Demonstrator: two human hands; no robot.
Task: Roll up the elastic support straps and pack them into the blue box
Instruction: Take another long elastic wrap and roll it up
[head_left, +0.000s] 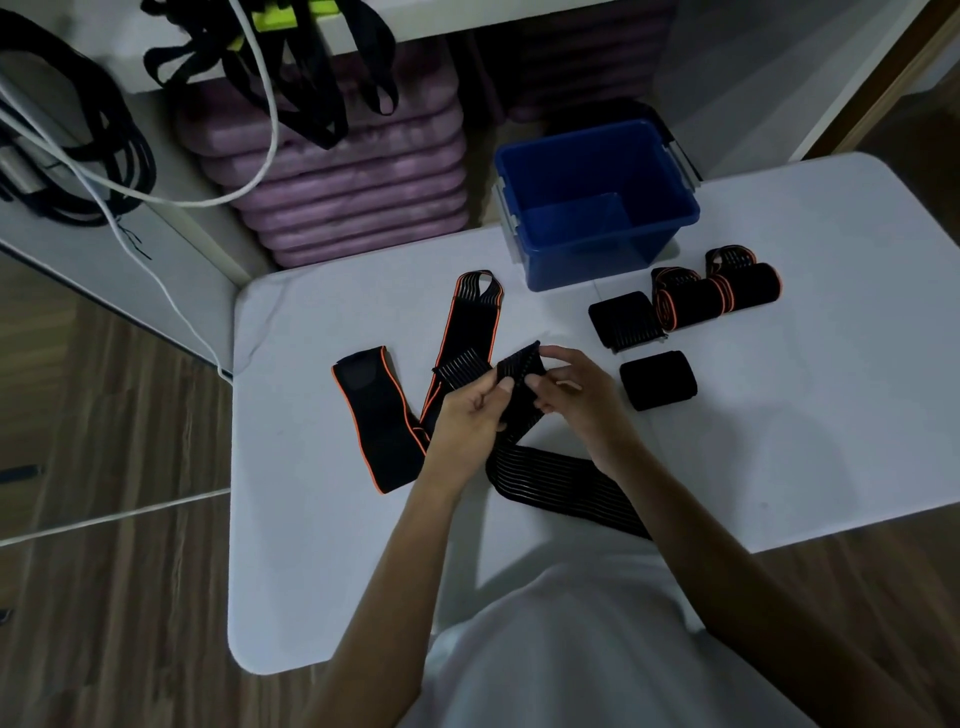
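White table (322, 571) over wood floor (104, 597); left hand (464, 415), right hand (574, 395), each grip pinching black strap (550, 467).

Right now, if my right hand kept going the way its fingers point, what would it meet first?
The right hand points left, so it would probably first meet the left hand, which holds the same black strap. Depth is hard to judge.

You are in a fitness equipment storage area: stacked purple foam pads (353, 197), hanging black straps (322, 67), wood-look floor (104, 415).
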